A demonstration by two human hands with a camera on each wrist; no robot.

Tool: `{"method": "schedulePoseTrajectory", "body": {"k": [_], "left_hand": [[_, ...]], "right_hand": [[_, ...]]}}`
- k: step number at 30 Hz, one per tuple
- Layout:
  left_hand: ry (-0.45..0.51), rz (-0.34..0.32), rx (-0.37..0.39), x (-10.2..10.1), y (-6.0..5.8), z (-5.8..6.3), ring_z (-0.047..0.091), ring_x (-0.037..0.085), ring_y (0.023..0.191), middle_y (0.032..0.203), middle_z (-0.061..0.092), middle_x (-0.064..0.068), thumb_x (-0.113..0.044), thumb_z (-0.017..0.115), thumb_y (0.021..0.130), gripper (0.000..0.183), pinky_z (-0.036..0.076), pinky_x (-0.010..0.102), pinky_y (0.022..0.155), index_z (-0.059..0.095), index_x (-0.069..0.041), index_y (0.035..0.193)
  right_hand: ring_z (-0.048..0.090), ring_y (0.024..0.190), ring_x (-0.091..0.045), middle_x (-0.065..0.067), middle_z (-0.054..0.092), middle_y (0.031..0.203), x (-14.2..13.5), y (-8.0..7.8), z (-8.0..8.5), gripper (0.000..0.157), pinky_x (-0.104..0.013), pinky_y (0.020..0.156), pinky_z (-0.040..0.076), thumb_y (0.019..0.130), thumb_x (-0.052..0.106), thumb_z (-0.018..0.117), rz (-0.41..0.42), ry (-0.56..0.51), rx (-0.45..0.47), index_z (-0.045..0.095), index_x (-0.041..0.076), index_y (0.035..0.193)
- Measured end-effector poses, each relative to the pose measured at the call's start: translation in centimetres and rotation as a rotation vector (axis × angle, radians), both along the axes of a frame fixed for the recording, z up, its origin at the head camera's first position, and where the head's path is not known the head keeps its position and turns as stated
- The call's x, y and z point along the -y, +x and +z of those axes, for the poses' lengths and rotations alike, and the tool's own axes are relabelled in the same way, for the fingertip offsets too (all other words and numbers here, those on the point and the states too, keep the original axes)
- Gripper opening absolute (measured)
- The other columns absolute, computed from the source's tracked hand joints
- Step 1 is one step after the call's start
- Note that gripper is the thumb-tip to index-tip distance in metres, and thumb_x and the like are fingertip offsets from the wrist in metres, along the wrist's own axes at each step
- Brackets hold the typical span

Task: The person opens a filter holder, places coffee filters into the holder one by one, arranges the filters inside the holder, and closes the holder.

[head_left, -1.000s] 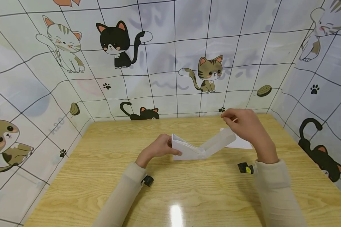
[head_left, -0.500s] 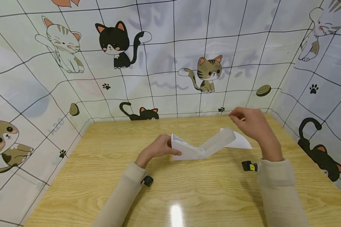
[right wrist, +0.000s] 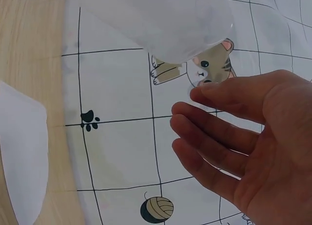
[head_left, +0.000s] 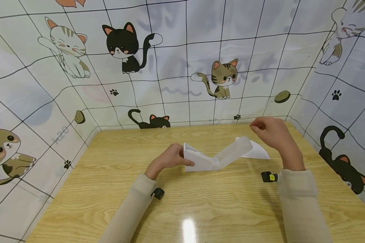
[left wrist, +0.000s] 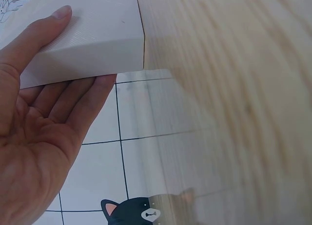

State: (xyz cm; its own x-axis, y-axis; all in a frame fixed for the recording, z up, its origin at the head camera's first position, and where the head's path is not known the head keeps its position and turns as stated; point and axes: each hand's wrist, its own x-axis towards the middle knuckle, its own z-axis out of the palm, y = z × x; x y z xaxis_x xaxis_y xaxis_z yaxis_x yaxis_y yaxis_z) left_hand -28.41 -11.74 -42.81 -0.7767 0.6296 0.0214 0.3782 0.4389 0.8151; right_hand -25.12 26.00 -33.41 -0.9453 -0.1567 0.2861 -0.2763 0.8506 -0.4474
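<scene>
Left hand, one: grasping; thumb laid along the near face of the white box, the other fingers tucked behind its left end, palm turned inward, wrist bent slightly, forearm slanting in from the near edge of the surface

Right hand, one: released; fingers gently bent, thumb close to the index finger in the head view, fingertips just beside but apart from the flap; hand raised over the area by the far right corner, wrist bent towards the left, forearm rising from the near edge

White box, one: between the two hands, around the middle of the surface's width, nearer the far edge than the near; top opened, pale contents unclear

Translucent flap, one: joined at the box's right end, slanting up towards the far right corner

White sheet, one: curved along one side, flat near the far right corner, partly behind the flap

Pale sleeves, two; small black wrist cameras, two

Wood-grain table, one; cat-printed sheeting along its far edge and both sides
</scene>
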Motion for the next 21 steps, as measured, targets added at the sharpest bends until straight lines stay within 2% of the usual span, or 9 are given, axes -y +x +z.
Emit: {"method": "schedulePoseTrajectory", "body": {"k": [11,21], "left_hand": [[-0.006,0.007,0.0,0.0,-0.1,0.1,0.072,0.01,0.085,0.104,0.08,0.005,-0.017,0.087,0.085,0.031,0.053,0.027,0.069,0.078,-0.011,0.113],[-0.013,0.007,-0.007,0.0,-0.1,-0.1,0.073,0.009,0.086,0.106,0.08,0.006,-0.017,0.087,0.085,0.032,0.055,0.026,0.072,0.077,-0.011,0.114]], "right_hand": [[0.068,0.099,-0.04,-0.023,0.073,0.111,-0.9,-0.8,-1.1,0.026,-0.058,0.085,0.051,0.104,0.02,0.06,-0.007,0.019,0.023,0.072,0.0,0.116],[0.064,0.108,-0.044,-0.027,0.07,0.119,-2.1,-1.6,-2.5,0.029,-0.061,0.088,0.049,0.104,0.022,0.059,-0.008,0.02,0.13,0.07,-0.001,0.119]]}}
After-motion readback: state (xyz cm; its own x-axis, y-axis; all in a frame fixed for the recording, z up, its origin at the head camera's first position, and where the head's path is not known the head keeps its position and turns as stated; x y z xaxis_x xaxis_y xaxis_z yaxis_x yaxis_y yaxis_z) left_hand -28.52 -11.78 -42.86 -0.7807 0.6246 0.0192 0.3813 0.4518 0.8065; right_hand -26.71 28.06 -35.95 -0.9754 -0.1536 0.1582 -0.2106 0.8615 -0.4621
